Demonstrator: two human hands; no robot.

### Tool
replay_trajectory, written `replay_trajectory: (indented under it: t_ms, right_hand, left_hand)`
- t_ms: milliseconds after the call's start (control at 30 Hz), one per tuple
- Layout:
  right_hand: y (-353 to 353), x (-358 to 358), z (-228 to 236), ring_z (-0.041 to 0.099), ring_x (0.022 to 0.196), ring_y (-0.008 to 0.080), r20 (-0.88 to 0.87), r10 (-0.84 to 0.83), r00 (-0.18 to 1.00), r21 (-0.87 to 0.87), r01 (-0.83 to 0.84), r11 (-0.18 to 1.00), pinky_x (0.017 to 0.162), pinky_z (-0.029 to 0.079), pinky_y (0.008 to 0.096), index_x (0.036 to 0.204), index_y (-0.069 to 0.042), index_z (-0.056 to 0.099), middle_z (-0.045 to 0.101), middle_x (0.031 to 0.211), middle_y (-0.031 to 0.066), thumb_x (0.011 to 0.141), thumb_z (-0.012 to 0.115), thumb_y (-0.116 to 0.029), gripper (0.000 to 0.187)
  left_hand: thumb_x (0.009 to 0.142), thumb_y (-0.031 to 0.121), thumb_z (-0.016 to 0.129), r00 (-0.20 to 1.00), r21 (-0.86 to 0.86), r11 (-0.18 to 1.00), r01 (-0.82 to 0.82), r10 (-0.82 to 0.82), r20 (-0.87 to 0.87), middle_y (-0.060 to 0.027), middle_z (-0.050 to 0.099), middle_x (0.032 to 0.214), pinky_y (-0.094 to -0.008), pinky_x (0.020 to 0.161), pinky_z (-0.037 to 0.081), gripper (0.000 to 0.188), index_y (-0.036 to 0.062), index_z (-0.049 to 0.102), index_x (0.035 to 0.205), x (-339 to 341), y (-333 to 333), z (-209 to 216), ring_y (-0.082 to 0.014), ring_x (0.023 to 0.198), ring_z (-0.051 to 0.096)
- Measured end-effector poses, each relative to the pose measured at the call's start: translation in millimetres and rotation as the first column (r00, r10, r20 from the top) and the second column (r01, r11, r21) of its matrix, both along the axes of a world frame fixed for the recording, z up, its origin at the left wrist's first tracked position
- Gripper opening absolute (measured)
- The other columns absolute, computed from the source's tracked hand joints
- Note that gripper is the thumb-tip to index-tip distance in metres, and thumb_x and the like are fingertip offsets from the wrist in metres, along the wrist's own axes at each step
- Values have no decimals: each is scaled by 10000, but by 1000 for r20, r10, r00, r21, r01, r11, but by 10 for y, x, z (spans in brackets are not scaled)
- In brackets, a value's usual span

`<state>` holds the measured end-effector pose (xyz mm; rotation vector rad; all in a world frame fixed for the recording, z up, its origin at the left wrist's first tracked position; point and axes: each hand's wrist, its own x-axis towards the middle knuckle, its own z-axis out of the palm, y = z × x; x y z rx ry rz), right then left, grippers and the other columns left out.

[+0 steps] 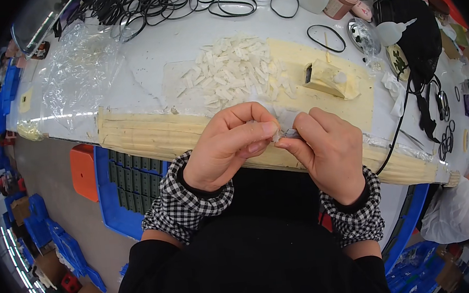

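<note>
Above the table's near edge, my left hand (pixel 228 138) pinches a small translucent whitish piece (pixel 276 136) between thumb and forefinger. Close against it, my right hand (pixel 332 149) is closed with its thumb and bent forefinger on a small grey piece (pixel 291 133). The fingers hide most of both pieces, and I cannot tell whether they are joined. Just beyond my hands lies a heap of small translucent white strips (pixel 233 71). To its right, a tape-covered block (pixel 326 80) with a dark opening at its left end sits on a yellow-taped sheet (pixel 293 52).
Black rings (pixel 236 4) lie tangled along the far side. A clear plastic bag (pixel 79 65) is at left; a black bag (pixel 411 30) and bottles stand at right. Padding (pixel 138 133) covers the near edge. A blue crate (pixel 104 186) of dark parts and an orange stool (pixel 83 172) are below.
</note>
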<state>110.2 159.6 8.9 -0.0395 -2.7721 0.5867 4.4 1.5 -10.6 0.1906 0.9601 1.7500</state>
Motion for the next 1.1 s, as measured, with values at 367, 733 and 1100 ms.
replay_trajectory:
  t_ms: [367, 733, 1100]
  right_hand:
    - [95, 155, -192, 575, 609, 234, 54, -88, 995, -287, 100, 953, 521, 445, 329, 852, -64, 598, 545, 764, 61, 776, 697, -118, 136]
    - [23, 101, -153, 608, 673, 249, 28, -97, 995, -423, 100, 900, 546, 479, 325, 883, -32, 552, 550, 838, 82, 761, 659, 0, 166]
    - [-119, 13, 25, 623, 664, 218, -102, -72, 992, -604, -4, 797, 578, 515, 293, 884, -11, 555, 566, 799, 93, 738, 702, -4, 207]
  left_hand:
    - [911, 134, 490, 977, 28, 977, -211, 211, 11, -35, 548, 802, -192, 537, 308, 152, 6, 540, 977, -119, -60, 19, -59, 625, 413]
    - [937, 140, 505, 979, -91, 979, -184, 175, -102, -36, 553, 875, -188, 577, 339, 185, -15, 554, 1025, 17, 13, 69, -60, 656, 415]
    - [959, 184, 538, 995, 48, 996, -77, 74, 74, 20, 540, 778, -165, 563, 325, 149, 37, 564, 970, 124, 67, -44, -36, 634, 389]
